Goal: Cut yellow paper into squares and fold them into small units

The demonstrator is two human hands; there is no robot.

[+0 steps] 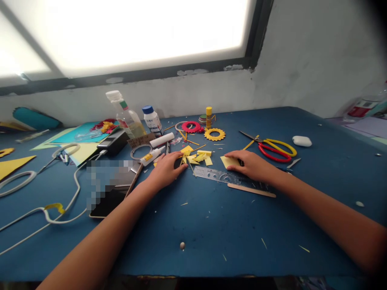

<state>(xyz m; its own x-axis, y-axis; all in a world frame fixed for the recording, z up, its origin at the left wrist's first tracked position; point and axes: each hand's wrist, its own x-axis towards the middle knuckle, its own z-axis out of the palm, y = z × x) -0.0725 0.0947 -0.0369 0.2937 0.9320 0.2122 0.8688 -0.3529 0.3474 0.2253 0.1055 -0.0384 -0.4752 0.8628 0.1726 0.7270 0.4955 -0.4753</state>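
Observation:
My left hand (167, 169) rests on the blue table at the left edge of a small heap of yellow paper scraps (199, 158). Its fingers are curved, with a gap between thumb and forefinger where a thin strip shows; no firm grip is visible. In my right hand (252, 164), thumb and fingers close on a small yellow paper piece (226, 162), whose left part sticks out. Just under that hand lies a clear plastic ruler (211, 174), with a wooden craft stick (251, 190) along its near edge.
Scissors with red and yellow handles (276, 150) lie right of my right hand. Behind the scraps are a yellow scalloped ring (215, 134), a red one (191, 127) and a glue stick (209, 117). A phone (111, 201), white cables and bottles (152, 121) occupy the left.

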